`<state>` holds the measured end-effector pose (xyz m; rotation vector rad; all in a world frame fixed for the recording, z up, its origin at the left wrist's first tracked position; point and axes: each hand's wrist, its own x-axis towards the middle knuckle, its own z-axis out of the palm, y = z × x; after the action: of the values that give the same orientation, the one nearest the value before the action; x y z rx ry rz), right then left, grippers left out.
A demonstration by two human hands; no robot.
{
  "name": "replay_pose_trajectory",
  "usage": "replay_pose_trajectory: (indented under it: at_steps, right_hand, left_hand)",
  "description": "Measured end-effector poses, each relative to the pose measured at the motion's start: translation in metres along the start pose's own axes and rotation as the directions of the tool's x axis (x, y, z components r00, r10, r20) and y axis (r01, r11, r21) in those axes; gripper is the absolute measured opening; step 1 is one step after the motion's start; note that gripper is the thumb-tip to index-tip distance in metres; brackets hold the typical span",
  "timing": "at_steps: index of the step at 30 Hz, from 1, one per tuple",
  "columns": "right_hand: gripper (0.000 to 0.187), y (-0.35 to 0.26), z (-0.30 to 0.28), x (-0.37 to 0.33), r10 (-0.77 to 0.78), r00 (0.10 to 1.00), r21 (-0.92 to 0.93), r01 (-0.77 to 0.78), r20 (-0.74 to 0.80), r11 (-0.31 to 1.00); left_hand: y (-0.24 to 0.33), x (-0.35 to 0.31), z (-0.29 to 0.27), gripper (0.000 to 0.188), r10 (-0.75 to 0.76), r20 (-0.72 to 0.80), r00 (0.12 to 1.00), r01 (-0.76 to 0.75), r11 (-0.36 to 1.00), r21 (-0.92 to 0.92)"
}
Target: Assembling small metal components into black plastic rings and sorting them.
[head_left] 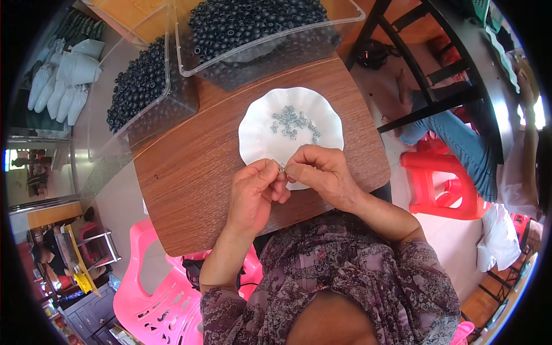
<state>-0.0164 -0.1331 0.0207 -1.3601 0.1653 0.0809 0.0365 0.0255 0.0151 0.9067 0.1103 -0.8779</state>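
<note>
Over the near rim of a white scalloped plate [259, 138], my two hands meet fingertip to fingertip. My left hand [252, 188] is closed in a pinch, with a small shiny metal piece [281, 168] showing at its fingertips. From the other side, my right hand [326, 177] pinches the same spot with thumb and forefinger. The piece is too small and too covered by fingers to name its kind. Several small silvery-grey pieces [290, 122] lie scattered on the plate.
The plate stands on a brown wooden table [190, 190]. Two clear plastic bins at its far side hold many round black parts [253, 29] [141, 80]. A pink chair [155, 299] is at the left. On the right, a person in jeans [460, 138] sits near a red stool [443, 184].
</note>
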Motion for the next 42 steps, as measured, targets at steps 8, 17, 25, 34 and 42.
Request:
replay_pose_trajectory:
  at_steps: [8, 17, 25, 34, 42]
  right_hand:
    - [0.017, 0.002, -0.001, 0.001, -0.018, 0.999, -0.021, 0.018, -0.027, 1.000]
    - [0.015, 0.004, 0.000, 0.001, -0.009, 0.997, -0.017, 0.008, -0.071, 1.000]
    - [0.007, 0.018, 0.000, 0.006, -0.452, 0.890, -0.285, 0.419, -0.058, 0.862]
    - [0.025, 0.020, -0.005, 0.015, -0.776, 0.603, -0.499, 0.737, 0.184, 0.455]
    - [0.033, 0.020, -0.013, 0.015, -0.792, 0.479, -0.581, 0.789, 0.379, 0.199]
  left_hand:
    - [-0.002, 0.002, -0.001, 0.026, -0.023, -0.008, 1.000, 0.023, 1.000, -0.011]
    - [-0.002, 0.003, 0.001, 0.024, -0.022, -0.067, 0.997, 0.026, 0.998, 0.050]
    - [0.000, 0.004, 0.000, 0.027, -0.182, 0.023, 0.983, 0.184, 0.977, -0.108]
    - [0.011, 0.003, 0.004, 0.025, -0.265, 0.001, 0.964, 0.265, 0.964, 0.013]
    - [0.015, 0.003, 0.001, 0.025, -0.252, -0.031, 0.967, 0.253, 0.966, 0.056]
